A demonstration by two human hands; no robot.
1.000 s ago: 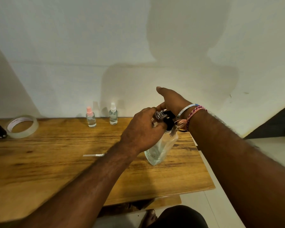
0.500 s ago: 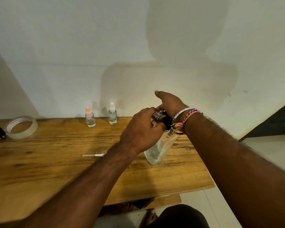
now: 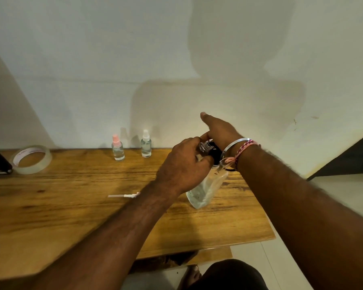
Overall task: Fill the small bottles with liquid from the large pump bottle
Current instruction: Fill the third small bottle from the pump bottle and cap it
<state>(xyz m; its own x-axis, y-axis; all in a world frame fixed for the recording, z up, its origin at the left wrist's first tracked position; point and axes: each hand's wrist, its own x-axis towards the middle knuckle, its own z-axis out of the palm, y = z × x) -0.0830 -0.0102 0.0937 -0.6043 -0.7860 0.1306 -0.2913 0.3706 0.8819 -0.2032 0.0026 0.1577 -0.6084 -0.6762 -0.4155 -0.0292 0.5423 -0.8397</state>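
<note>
Tape roll (image 3: pixel 31 159) far left on wooden surface (image 3: pixel 71 206). Pink-capped small bottle (image 3: pixel 117 147) and white-capped small bottle (image 3: pixel 146 144) upright, centre-left by wall. Left hand (image 3: pixel 181 167) curled around small clear bottle (image 3: pixel 203 147) beside large pump bottle (image 3: pixel 206 186), centre-right. Right hand (image 3: pixel 219 130) on black pump head (image 3: pixel 215 152), thumb out, grip unclear.

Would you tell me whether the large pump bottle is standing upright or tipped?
Tipped: the large pump bottle leans, base toward the camera on the table, black pump top away.
</note>
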